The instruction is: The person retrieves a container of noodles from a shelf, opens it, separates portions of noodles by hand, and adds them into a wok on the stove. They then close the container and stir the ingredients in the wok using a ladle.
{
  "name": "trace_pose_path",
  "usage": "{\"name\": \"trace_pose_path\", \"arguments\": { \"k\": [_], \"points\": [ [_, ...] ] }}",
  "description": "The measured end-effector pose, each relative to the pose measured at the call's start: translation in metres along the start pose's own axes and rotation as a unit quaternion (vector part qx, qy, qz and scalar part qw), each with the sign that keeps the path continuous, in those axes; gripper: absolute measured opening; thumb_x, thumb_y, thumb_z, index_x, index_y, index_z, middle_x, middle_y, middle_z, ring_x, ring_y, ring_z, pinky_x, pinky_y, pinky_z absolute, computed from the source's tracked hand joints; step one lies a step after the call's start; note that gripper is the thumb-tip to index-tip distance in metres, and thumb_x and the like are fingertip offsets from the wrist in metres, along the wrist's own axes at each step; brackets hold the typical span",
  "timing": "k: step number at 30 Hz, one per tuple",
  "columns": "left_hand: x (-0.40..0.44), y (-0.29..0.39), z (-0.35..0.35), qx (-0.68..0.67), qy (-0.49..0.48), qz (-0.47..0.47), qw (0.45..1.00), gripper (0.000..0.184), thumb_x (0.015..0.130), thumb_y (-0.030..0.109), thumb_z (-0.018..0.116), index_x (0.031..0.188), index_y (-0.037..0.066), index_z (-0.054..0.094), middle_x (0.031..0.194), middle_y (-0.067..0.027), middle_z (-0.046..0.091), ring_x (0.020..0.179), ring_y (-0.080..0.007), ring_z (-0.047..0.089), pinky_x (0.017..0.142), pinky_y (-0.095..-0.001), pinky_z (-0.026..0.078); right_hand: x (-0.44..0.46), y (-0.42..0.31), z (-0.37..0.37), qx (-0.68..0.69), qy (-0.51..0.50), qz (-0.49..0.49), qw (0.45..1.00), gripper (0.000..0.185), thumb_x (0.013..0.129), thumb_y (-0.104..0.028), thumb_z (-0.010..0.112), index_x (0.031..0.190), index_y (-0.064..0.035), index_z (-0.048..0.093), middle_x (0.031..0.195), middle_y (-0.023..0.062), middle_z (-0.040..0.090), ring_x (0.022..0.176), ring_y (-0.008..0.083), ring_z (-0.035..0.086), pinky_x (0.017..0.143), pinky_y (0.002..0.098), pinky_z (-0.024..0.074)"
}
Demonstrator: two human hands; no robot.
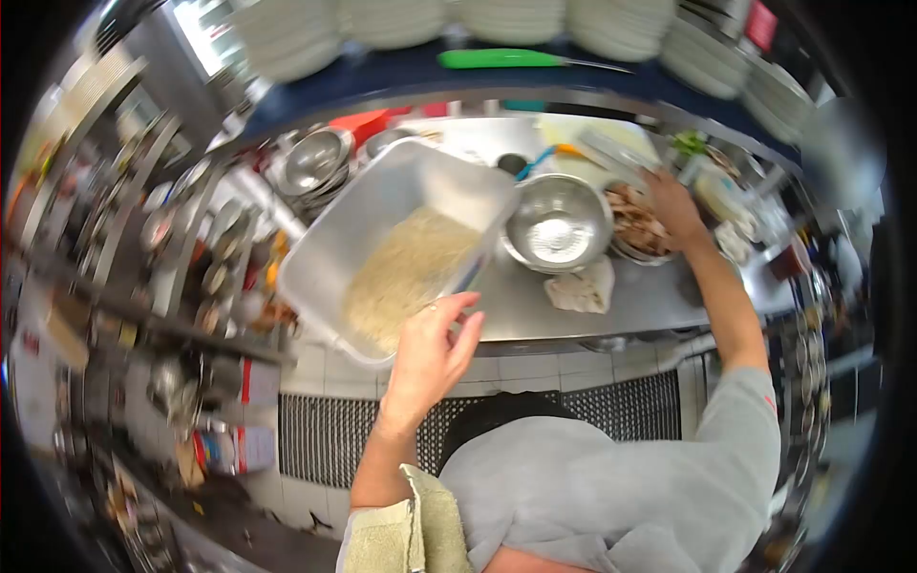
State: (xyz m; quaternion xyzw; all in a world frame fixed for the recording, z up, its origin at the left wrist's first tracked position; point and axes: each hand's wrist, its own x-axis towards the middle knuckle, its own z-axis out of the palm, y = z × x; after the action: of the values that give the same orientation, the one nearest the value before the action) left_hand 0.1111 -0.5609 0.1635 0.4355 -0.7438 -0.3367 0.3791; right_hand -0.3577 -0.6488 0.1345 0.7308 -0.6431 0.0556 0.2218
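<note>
A large translucent plastic tub (310, 253) stands on the left, its near end jutting past the counter edge. Pale crumbs or grains (411, 263) cover part of its bottom. My left hand (435, 344) is at the tub's near right rim, fingers loosely bent and thumb apart, with nothing visible in it. On the right, my right hand (675, 205) reaches over a bowl of brown sliced pieces (635, 224). Its fingers close on the corner of a clear plastic container (611, 155), though the fingertips are blurred. An empty steel bowl (557, 224) sits between the two hands.
A crumpled cloth (580, 288) lies on the steel counter (516, 310). Behind are an orange-and-blue-handled tool (549, 159) and a pale cutting board (592, 132). A green-handled knife (506, 59) and stacked plates (511, 19) occupy the shelf above. Steel bowls (317, 160) stand back left.
</note>
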Motion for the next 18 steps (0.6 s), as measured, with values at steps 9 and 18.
{"name": "trace_pose_path", "arguments": {
  "k": [9,18],
  "points": [
    [0.097,0.012,0.119,-0.639,0.063,-0.019,0.767,0.065,0.095,0.016,0.059,0.146,0.001,0.022,0.145,-0.0197,0.038,0.135,-0.0334,0.039,0.109,-0.0437,0.037,-0.009,-0.21,-0.122,0.183,0.102,-0.135,0.968,0.052,0.071,-0.004,0.064,0.122,0.0001,0.056,0.095,0.0141,0.054,0.09,0.0318,0.059,0.075,0.0408,0.0494],
    [-0.016,-0.142,-0.119,-0.486,0.26,-0.185,0.814,0.041,0.086,0.009,0.065,0.124,0.001,0.05,0.124,-0.0181,0.061,0.113,-0.0299,0.061,0.083,-0.0368,0.054,0.048,-0.222,-0.09,0.508,0.155,-0.097,0.842,0.039,0.081,-0.019,0.071,0.118,-0.0067,0.064,0.11,0.018,0.057,0.103,0.0347,0.058,0.087,0.0384,0.0477]
  ]
}}
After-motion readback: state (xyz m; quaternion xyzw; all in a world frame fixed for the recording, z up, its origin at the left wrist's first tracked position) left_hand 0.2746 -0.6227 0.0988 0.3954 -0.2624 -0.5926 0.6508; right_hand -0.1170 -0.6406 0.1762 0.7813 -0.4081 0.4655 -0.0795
